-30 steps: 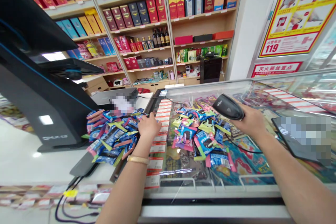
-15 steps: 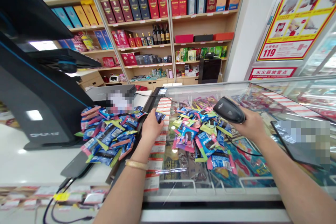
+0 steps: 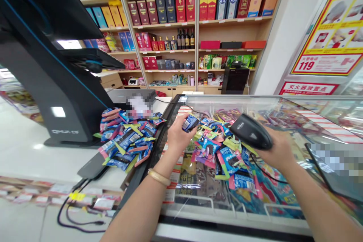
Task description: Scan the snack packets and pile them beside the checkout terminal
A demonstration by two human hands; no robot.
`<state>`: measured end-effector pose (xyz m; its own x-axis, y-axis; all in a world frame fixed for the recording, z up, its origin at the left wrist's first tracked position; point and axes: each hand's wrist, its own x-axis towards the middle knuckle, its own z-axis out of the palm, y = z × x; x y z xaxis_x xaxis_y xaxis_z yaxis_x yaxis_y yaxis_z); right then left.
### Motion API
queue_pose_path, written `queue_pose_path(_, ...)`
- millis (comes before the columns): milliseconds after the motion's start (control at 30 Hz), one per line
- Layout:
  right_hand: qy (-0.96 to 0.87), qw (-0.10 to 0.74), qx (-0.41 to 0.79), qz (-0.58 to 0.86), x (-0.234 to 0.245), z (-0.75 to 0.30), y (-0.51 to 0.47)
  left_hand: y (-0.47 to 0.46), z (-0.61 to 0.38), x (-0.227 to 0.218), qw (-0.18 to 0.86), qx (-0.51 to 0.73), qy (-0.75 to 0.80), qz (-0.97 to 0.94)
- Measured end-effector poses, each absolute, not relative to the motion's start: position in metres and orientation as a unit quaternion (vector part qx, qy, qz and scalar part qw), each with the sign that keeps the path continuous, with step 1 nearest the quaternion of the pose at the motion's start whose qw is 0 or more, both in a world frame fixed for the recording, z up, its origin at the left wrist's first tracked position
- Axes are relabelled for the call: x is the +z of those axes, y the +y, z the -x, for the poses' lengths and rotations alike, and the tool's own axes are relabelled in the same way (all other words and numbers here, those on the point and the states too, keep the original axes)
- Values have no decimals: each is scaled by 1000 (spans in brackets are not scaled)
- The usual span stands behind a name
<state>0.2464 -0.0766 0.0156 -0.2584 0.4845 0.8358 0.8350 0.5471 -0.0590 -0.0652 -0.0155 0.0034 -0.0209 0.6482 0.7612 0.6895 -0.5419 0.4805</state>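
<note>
My left hand [image 3: 180, 131] is closed around a small blue snack packet [image 3: 191, 122], whose printed back faces up. It is above the left edge of the loose packet pile [image 3: 224, 151] on the glass freezer top. In my right hand [image 3: 279, 149] is a black barcode scanner [image 3: 252, 131], its head pointing left over that pile. The packets are blue with pink and green ends and lie jumbled. On the counter to the left sits another heap of the same packets [image 3: 129, 140], beside the base of the checkout terminal.
A dark checkout terminal [image 3: 65, 94] stands on the white counter [image 3: 25, 128] at left, with a grey box [image 3: 92, 166] and cables before it. A phone-like dark slab [image 3: 334, 177] lies on the glass at right. Shelves of boxes and bottles [image 3: 185, 39] line the back.
My left hand has moved right with its packet, from beside the left heap toward the pile on the glass. The scanner stays over that pile. The whole view has shifted slightly.
</note>
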Motion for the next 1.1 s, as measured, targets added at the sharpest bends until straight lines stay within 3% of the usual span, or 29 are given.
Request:
queue_pose_path(433,-838,370,-15,400,27,-207,-97,-16,45,-11,2,-546,-419,726)
queue_pose_path(1100,-840,330,4,432,21,-208,-96,-17,41,-13,40,-539,-396,742)
